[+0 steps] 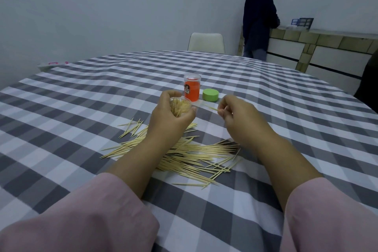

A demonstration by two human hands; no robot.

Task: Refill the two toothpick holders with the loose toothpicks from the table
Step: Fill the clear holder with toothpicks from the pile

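Clear holder (181,106) in your left hand (169,116) looks approx full of picks; right hand (235,116) pinches one toothpick (210,107) just beside it. Orange holder (191,88) stands capped behind (fill unclear), green lid (210,95) off. Big loose pile (194,151) on the tablecloth (81,108) left, so maybe halfway

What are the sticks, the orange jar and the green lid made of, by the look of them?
Sticks: likely wood or bamboo, pale and matt, thin with pointed ends.
Orange jar: seemingly clear plastic, glossy; the see-through top shows light through it.
Green lid: probably plastic, a smooth, opaque, evenly coloured disc with a dull sheen.
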